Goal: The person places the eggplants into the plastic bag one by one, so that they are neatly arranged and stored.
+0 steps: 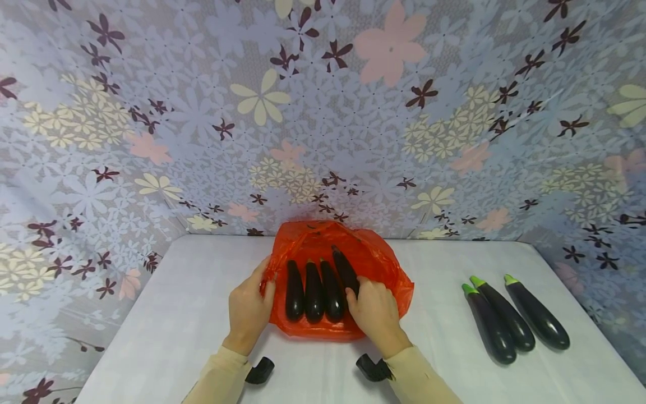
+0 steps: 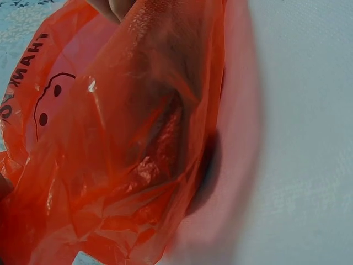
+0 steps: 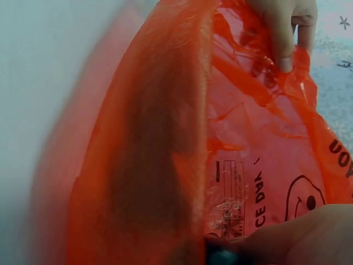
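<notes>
A red plastic bag (image 1: 323,331) lies with its mouth spread on the table. Inside it, several dark eggplants (image 1: 314,292) rest side by side, stems out of sight. My left hand (image 1: 250,306) grips the bag's left edge, its thumb over the film; the right wrist view also catches this left hand (image 3: 287,25) pinching the film. At the bag's right side, my right hand (image 1: 373,308) holds the lower end of a tilted eggplant (image 1: 345,266). In the left wrist view the red film (image 2: 132,138) hides most of the contents.
Three eggplants with green stem ends lie on the right of the white table (image 1: 434,336): a left one (image 1: 489,325), a middle one (image 1: 507,317) and a right one (image 1: 537,314). A flowered cloth (image 1: 323,112) hangs behind and around the table.
</notes>
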Motion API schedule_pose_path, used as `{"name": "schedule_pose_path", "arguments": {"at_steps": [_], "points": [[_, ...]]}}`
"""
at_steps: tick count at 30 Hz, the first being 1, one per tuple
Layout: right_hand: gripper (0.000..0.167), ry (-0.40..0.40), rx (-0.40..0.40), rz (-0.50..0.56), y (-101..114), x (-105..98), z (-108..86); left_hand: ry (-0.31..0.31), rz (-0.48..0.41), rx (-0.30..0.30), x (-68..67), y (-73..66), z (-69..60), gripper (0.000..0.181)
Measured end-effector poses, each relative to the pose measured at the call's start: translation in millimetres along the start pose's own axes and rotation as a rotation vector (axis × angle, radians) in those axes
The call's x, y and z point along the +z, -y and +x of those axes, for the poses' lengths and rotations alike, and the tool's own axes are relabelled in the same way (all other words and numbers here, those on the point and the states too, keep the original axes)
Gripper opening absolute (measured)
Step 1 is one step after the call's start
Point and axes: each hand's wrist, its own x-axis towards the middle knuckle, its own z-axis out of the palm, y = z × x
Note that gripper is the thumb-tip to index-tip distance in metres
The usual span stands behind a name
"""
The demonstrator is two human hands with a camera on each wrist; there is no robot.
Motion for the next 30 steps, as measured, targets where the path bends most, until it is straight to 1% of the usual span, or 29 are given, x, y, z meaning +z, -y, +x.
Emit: {"name": "schedule_pose_path", "arguments": {"at_steps": [11, 23, 30], "points": [[0.027, 0.069, 0.054, -0.029, 1.1, 6.9, 8.8, -0.001, -0.004, 0.009, 0.9, 3.0, -0.1, 0.045], [0.024, 0.088, 0.070, -0.028, 0.6, 11.3, 11.7, 0.004, -0.011, 0.003, 2.1, 5.5, 1.1, 0.045], [0.023, 0.077, 0.056, -0.019, -1.0, 15.0, 12.3, 0.000, -0.011, 0.004, 3.0, 6.1, 2.6, 0.045]]}}
